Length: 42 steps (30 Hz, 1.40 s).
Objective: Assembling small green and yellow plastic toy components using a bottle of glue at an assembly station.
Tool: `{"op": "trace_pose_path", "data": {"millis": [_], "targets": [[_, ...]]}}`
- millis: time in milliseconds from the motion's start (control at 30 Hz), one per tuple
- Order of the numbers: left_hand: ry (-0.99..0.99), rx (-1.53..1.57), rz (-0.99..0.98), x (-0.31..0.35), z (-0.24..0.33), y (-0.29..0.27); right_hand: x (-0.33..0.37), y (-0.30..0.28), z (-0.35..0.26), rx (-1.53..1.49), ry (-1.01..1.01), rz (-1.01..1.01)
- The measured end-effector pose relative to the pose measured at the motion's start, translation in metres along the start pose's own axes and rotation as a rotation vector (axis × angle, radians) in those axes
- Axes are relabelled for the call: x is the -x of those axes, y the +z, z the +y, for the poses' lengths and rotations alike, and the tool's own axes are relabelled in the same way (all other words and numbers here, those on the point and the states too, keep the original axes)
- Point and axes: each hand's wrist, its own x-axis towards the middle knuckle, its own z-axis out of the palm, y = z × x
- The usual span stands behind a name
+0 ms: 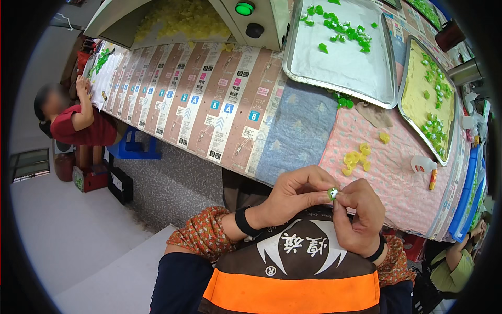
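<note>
Just above the apron, at the table's near edge, both my hands meet around a small green-and-white plastic piece (333, 194) with dark spots on it. My left hand (295, 196) pinches it between thumb and fingertips. From the other side, the thumb and bent fingers of my right hand (362, 213) press against the same piece. My fingertips cover part of it. Beyond my hands, several yellow translucent pieces (357, 158) lie loose on a pink patterned cloth (392, 193).
Small green pieces lie on a white-lined metal tray (308, 65) and a yellow-lined tray (414, 86). A white bottle (422, 164) and an orange-yellow tube (433, 179) are at right. A machine housing (261, 23) stands far left over yellow pieces. Co-workers sit left (89, 123) and right (457, 267).
</note>
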Motion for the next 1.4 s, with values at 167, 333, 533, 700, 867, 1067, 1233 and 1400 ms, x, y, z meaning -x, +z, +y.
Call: {"op": "trace_pose_path", "data": {"millis": [167,333,533,700,867,1067,1233,1400], "targets": [[-0.003,-0.039,-0.020,0.001,0.001,-0.001,-0.001,0.001,0.001,-0.006,-0.015,-0.020],[0.014,0.002,-0.034,0.001,-0.002,-0.005,-0.004,-0.001,0.002,0.000,0.015,-0.053],[-0.089,-0.113,0.047,-0.001,0.017,0.008,-0.009,-0.003,-0.001,-0.230,0.417,-0.066],[0.002,-0.268,0.099,0.001,0.019,0.010,-0.018,-0.017,0.000,-0.485,0.678,-0.104],[0.061,-0.411,0.073,0.002,0.014,0.005,-0.024,-0.023,0.003,-0.588,0.795,-0.168],[0.078,-0.450,0.146,0.003,0.011,0.006,-0.027,-0.026,0.010,-0.687,0.913,-0.232],[0.023,-0.408,0.160,0.004,0.010,0.007,-0.024,-0.023,0.011,-0.737,0.928,-0.226],[-0.022,-0.222,0.166,0.002,0.011,0.012,-0.013,-0.014,0.013,-0.675,0.753,-0.203]]}}
